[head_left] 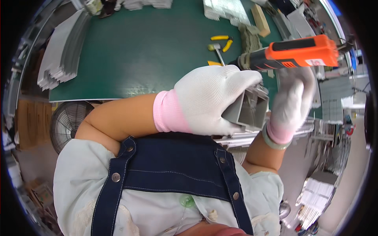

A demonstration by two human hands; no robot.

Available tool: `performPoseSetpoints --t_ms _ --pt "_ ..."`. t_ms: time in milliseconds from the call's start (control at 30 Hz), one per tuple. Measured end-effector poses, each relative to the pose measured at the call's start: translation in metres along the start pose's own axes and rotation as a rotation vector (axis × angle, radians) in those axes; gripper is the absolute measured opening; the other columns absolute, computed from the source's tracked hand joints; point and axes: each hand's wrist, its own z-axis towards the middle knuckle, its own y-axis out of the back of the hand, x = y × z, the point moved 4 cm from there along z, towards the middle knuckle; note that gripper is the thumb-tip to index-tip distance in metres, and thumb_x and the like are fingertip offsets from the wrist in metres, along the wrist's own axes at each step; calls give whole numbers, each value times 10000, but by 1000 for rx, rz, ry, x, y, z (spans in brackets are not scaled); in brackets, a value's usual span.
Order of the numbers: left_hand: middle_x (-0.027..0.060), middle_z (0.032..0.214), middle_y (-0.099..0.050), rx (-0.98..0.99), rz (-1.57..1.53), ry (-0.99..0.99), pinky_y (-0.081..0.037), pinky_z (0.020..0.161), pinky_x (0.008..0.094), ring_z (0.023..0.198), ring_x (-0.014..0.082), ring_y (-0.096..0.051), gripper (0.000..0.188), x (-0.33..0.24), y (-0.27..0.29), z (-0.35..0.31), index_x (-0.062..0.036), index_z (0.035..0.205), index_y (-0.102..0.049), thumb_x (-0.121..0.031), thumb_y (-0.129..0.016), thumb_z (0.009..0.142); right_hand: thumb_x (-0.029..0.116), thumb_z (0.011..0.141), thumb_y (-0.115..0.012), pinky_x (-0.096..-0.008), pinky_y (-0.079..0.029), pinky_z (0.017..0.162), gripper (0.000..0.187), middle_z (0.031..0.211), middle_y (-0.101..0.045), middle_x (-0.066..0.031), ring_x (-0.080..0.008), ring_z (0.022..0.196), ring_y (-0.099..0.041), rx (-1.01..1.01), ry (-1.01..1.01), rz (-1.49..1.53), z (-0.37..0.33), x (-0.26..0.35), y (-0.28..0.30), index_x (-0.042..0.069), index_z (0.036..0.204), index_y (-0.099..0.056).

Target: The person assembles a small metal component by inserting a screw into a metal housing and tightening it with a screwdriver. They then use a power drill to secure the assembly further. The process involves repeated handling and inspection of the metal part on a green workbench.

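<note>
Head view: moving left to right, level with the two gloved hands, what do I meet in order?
Brown cardboard → black caged fan → left gloved hand → grey hollow profile → right gloved hand.

"What sort of place are you in?"

"A workshop, it seems — I'm at a broad green surface point(145, 47) where yellow-handled pliers point(227, 45) and a hammer point(214, 47) lie, with an orange power tool point(303, 53) raised to my right."

"Only the tools tell you so?"

"No — long grey pieces point(63, 47) are stacked at the left, brown boxes point(31, 122) stand near a caged fan point(66, 122), and white gloves point(204, 98) cover my fingers point(241, 80)."
</note>
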Motion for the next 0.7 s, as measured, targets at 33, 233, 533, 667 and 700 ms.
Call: performPoseSetpoints --t_ms 33,233,533,667,700 --pt "176 1123 -676 -38 71 10 -546 841 437 970 387 -666 895 6 8 -2 -13 1402 -492 -297 -914 665 110 989 -588 -465 -422 1117 277 1398 -560 -247 -335 1306 -558 2 180 0 4 5 -2 -38 1220 -627" --pt "164 1074 -672 -168 297 13 -538 816 446 923 378 -656 869 46 42 1 -34 1396 -496 -343 -913 700 83 805 -741 -480 -388 1148 208 1403 -570 -282 -484 1356 -498 293 51 -550 15 -15 -47 69 1012 -767" --pt "179 1093 -658 -65 274 60 -520 858 462 964 384 -644 848 113 21 -25 -7 1384 -475 -307 -902 715 289 761 -760 -490 -355 1129 281 1473 -528 -228 -411 1364 -455 579 99 -927 20 -96 -79 149 999 -812" --pt "169 1053 -638 -15 280 95 -514 837 472 944 386 -633 882 121 7 -35 -3 1408 -460 -256 -898 685 254 715 -742 -484 -348 1129 246 1434 -579 -172 -368 1360 -473 695 23 -910 22 -104 -84 117 907 -815" --pt "168 1057 -640 -26 282 80 -515 843 470 954 384 -633 886 122 5 -34 -3 1410 -460 -247 -899 680 242 711 -736 -486 -348 1128 241 1417 -593 -171 -368 1355 -479 689 49 -895 22 -109 -82 109 897 -813"
